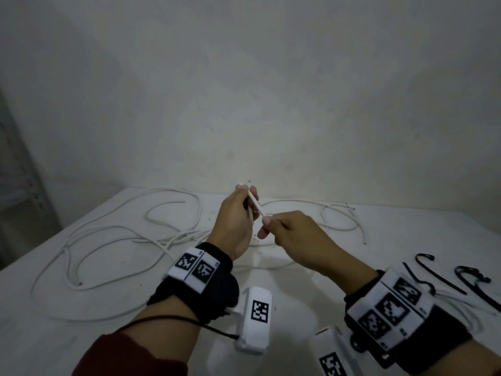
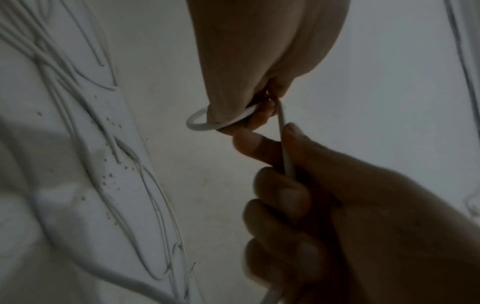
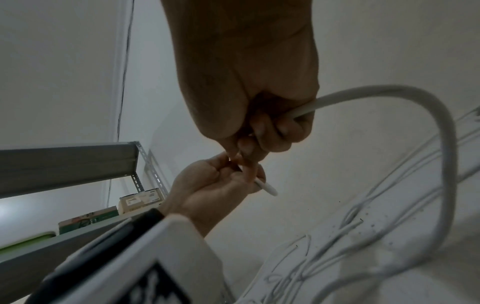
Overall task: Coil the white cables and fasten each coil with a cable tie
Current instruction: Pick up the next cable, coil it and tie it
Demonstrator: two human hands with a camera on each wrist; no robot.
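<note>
Both hands are raised over the white table [image 1: 298, 283] and hold one white cable [image 1: 256, 206] between them. My left hand [image 1: 248, 194] grips it near its end, and the tip pokes out above the fingers. Just below and to the right, my right hand [image 1: 267, 226] pinches the same cable. In the left wrist view my left hand [image 2: 280, 148] clasps the cable while my right hand [image 2: 262, 111] bends it into a small loop [image 2: 200, 124]. In the right wrist view the cable [image 3: 389, 90] arcs out of my right hand [image 3: 249, 144] down to the table. Black cable ties [image 1: 427, 264] lie at the right.
Long loose white cables [image 1: 113, 232] sprawl over the left and back of the table, with more [image 1: 339, 213] at the back right. A further black tie [image 1: 471, 278] lies near the right edge. A wall stands close behind. A metal shelf [image 3: 64, 164] with boxes [image 3: 140, 199] is at the left.
</note>
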